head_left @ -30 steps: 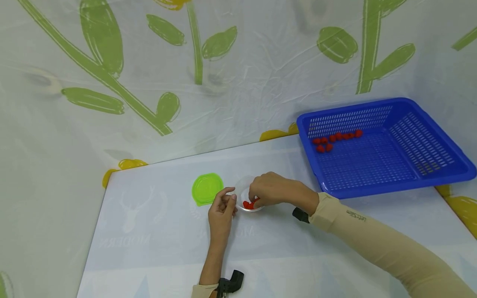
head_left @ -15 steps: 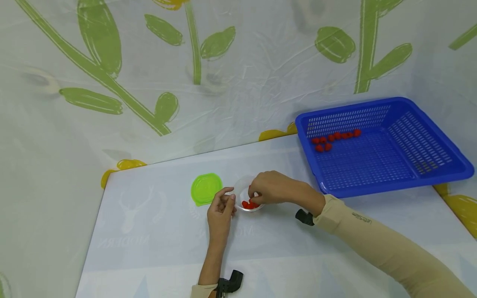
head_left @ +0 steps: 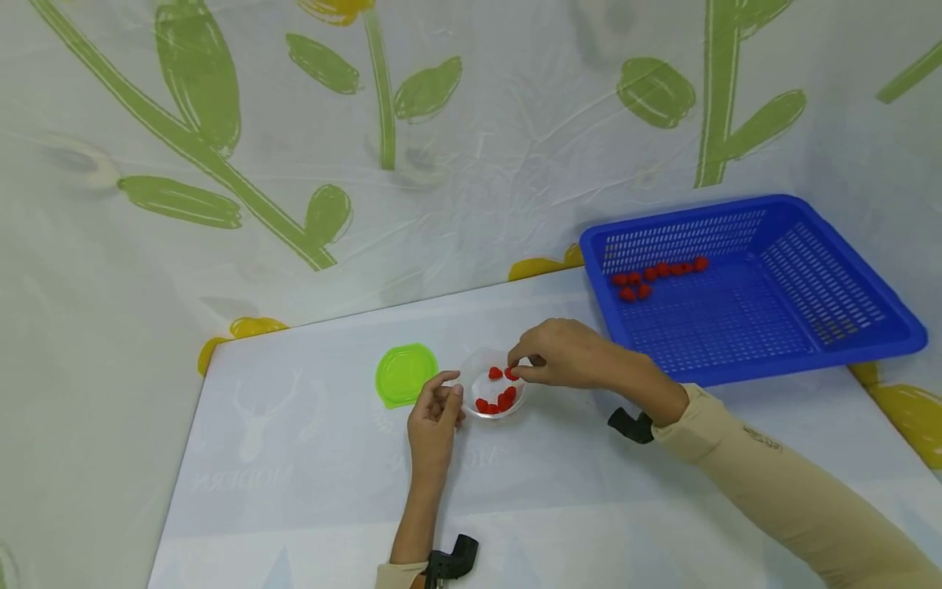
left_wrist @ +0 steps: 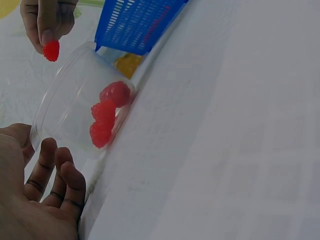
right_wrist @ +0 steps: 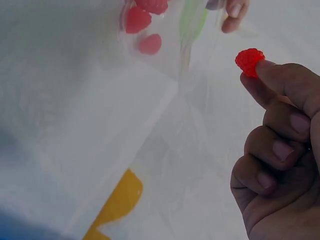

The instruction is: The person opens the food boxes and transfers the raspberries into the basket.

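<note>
A clear, round plastic bowl (left_wrist: pixel 75 95) is touched at nine o'clock by the relaxed left hand (head_left: pixel 434 415). At two, a bumpy red raspberry (right_wrist: pixel 247 60) is pinched by the right hand (head_left: pixel 565 353).

Pinched in the air: one bumpy red raspberry (right_wrist: pixel 249 61), above a clear round bowl (head_left: pixel 487 391).
Set upright near the centre of the head view, with more red raspberries (head_left: pixel 506 400) inside, most toward the lower edge there.
</note>
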{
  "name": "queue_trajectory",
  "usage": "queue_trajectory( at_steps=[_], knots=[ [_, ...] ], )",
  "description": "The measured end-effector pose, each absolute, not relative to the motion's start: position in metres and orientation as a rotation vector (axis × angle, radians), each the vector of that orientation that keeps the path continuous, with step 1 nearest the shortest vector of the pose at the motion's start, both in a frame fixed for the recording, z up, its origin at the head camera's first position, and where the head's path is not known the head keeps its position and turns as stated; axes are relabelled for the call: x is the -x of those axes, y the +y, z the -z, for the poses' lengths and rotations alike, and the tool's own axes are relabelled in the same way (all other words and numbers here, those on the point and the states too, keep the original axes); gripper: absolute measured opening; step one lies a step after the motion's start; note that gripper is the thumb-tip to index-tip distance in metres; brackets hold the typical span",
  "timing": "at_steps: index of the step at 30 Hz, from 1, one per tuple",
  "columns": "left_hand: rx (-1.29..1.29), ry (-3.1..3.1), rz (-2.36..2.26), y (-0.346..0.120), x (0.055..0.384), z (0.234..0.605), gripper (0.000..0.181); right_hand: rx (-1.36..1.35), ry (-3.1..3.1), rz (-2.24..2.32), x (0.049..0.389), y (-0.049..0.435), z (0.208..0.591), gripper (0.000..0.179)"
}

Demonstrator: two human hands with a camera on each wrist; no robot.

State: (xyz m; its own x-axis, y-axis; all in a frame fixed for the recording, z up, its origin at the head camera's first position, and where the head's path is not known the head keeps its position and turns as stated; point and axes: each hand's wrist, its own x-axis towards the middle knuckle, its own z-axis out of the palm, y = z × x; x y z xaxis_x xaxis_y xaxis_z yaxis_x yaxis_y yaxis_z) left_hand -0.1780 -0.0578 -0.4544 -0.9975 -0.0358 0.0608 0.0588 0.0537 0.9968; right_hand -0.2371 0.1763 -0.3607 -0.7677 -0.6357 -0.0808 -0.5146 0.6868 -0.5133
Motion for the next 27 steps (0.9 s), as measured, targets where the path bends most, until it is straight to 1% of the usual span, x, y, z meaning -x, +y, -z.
queue_trajectory(
  at_steps=[9,20,27],
  knots=[
    [0.012,-2.226,2.128,-0.057,0.179,0.456,0.024,0.895,2.728,0.780,0.233,0.212,0.349,0.013],
    [0.000,-2.245,2.118,-0.057,0.177,0.456,0.025,0.772,2.859,0.918,0.235,0.264,0.334,0.015],
    [-0.004,-2.246,2.112,-0.057,0.179,0.455,0.024,0.693,2.941,0.906,0.239,0.290,0.324,0.015]
  ],
)
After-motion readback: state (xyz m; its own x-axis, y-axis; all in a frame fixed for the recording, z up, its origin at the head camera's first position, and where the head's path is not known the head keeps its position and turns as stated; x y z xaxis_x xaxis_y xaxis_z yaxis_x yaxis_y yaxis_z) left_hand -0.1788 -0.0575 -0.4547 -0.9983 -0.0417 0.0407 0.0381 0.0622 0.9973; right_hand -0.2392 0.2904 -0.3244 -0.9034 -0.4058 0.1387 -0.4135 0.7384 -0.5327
